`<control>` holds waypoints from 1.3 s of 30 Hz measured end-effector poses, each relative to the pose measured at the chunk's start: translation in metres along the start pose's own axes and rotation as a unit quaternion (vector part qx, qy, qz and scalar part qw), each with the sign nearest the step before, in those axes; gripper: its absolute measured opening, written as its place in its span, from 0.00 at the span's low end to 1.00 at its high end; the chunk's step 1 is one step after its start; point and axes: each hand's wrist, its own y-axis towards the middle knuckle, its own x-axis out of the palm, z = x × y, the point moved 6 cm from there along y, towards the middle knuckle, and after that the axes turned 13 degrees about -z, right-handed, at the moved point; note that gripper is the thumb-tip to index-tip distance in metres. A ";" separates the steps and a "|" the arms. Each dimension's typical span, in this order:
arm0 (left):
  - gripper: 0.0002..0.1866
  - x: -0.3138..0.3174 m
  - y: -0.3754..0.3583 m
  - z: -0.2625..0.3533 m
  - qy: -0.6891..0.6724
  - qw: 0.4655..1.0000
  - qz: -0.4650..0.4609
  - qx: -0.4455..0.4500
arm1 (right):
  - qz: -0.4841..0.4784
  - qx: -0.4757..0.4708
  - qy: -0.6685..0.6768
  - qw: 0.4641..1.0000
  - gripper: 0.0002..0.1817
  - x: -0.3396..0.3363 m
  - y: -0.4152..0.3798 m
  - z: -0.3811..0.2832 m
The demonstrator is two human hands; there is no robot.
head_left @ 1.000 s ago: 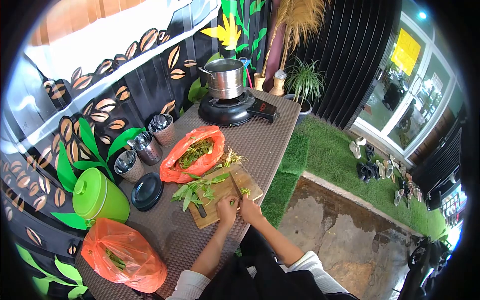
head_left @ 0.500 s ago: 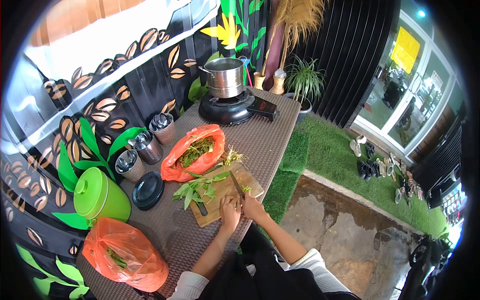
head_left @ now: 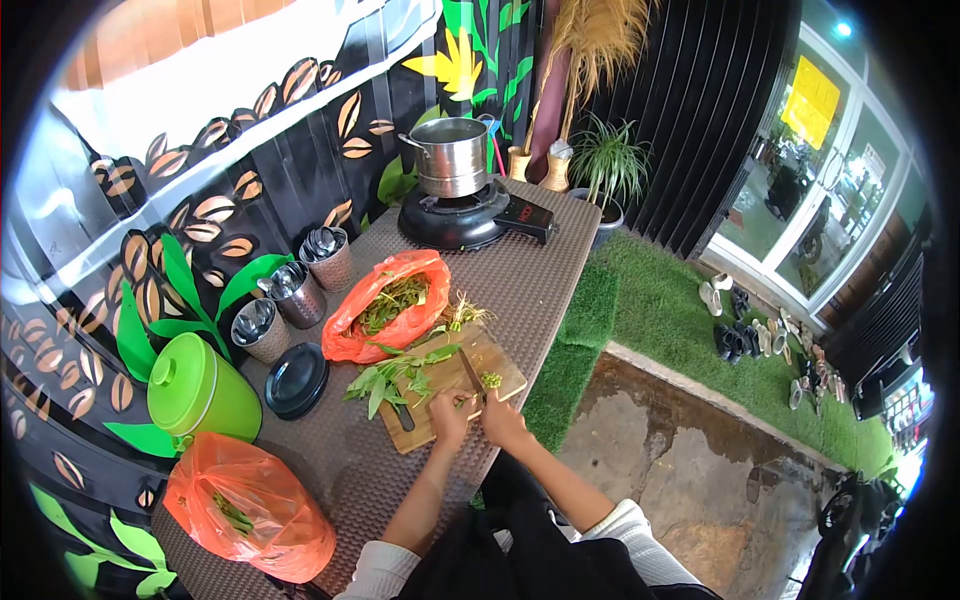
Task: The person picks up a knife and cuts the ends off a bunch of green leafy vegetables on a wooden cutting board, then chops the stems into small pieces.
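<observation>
right hand (head_left: 502, 418) clamped on the knife (head_left: 473, 375), left hand (head_left: 449, 412) pinning green stems (head_left: 466, 400) on the cutting board (head_left: 455, 385). leafy greens (head_left: 392, 378) piled just beside, orange bag (head_left: 388, 308) crowding behind, black lid (head_left: 296, 381) and green bin (head_left: 199, 392) off left.
</observation>
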 end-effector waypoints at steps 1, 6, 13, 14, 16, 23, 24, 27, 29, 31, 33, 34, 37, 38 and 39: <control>0.07 0.000 0.000 -0.002 0.000 1.000 0.000 0.000 | 0.000 0.000 -0.001 1.000 0.18 0.007 -0.003 -0.003; 0.06 -0.003 -0.007 0.022 0.080 0.994 0.012 0.069 | 0.022 0.012 0.024 0.999 0.18 0.014 -0.004 -0.008; 0.05 0.000 -0.015 0.026 0.159 0.984 0.016 0.075 | -0.003 -0.014 0.009 1.000 0.19 0.011 -0.001 0.002; 0.05 -0.001 -0.012 0.023 0.123 0.990 0.010 0.064 | 0.013 0.003 0.004 1.000 0.19 0.019 -0.007 -0.001; 0.05 -0.002 -0.009 0.018 0.087 0.995 0.006 0.051 | 0.027 0.018 -0.002 0.999 0.19 0.024 -0.008 -0.002; 0.07 -0.001 -0.006 -0.001 0.033 0.998 -0.032 -0.053 | 0.044 0.015 -0.004 0.999 0.16 0.006 0.005 0.012; 0.07 -0.001 -0.006 0.005 0.063 0.997 -0.025 -0.023 | 0.042 0.017 0.005 0.999 0.16 0.002 0.003 0.012; 0.06 0.002 -0.006 0.021 0.135 0.989 -0.007 0.065 | 0.036 0.004 -0.020 0.999 0.15 -0.003 0.005 0.011; 0.06 0.006 -0.001 0.023 0.131 0.989 -0.013 0.066 | 0.041 -0.008 -0.041 0.998 0.14 -0.007 0.004 0.008; 0.05 0.010 0.004 0.022 0.126 0.990 -0.019 0.066 | 0.031 -0.013 -0.047 0.998 0.16 -0.012 0.000 0.004; 0.05 0.011 0.007 0.021 0.136 0.988 -0.023 0.072 | 0.040 -0.003 -0.066 0.997 0.15 -0.008 -0.006 0.000; 0.05 0.012 0.007 0.020 0.135 0.988 -0.024 0.072 | 0.050 0.007 -0.085 0.995 0.15 -0.005 -0.009 0.000; 0.05 0.006 0.006 0.029 0.130 0.986 -0.012 0.099 | 0.080 -0.021 -0.064 0.994 0.15 0.005 -0.001 0.000; 0.05 0.006 0.007 0.028 0.141 0.986 -0.016 0.092 | 0.080 -0.025 -0.062 0.995 0.14 0.004 0.001 -0.002; 0.05 0.006 0.006 0.026 0.151 0.985 -0.020 0.084 | 0.073 -0.041 -0.061 0.995 0.14 0.000 0.004 -0.003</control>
